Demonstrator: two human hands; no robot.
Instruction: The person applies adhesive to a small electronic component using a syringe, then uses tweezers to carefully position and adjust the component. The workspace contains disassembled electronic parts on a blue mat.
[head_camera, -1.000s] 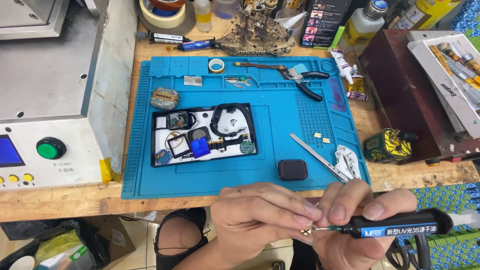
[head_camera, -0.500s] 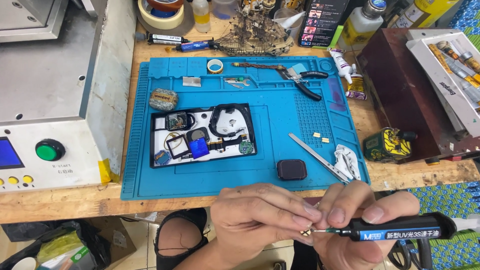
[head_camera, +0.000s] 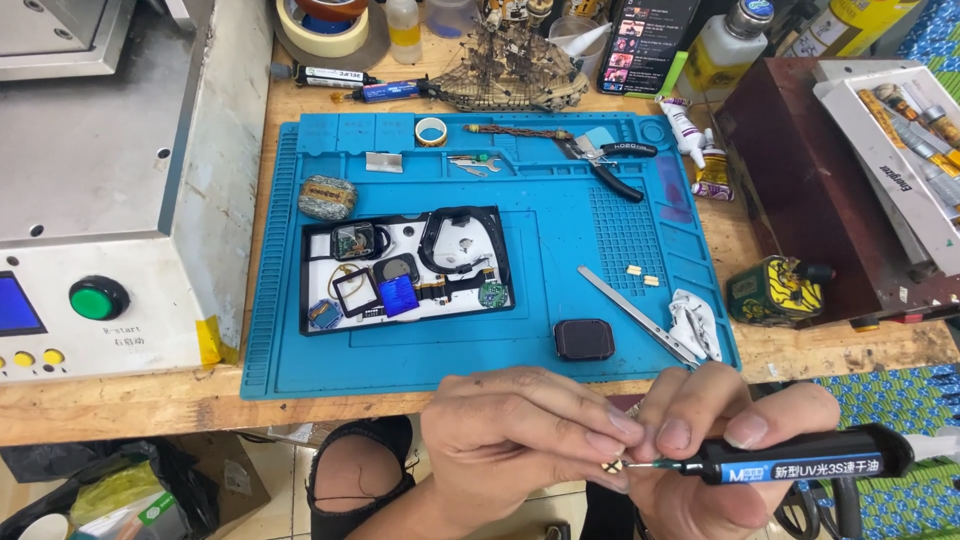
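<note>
The tiny metal part (head_camera: 611, 466) sits pinched in the left hand's (head_camera: 520, 440) fingertips, below the counter (head_camera: 150, 405) edge. The right hand (head_camera: 710, 450) grips a black glue pen (head_camera: 800, 462) lying horizontally, its needle tip pointing left and touching the part.

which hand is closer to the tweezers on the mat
Right. The right hand sits just below the tweezers, holding a black pen tool; the left hand is further off to their lower left.
</note>
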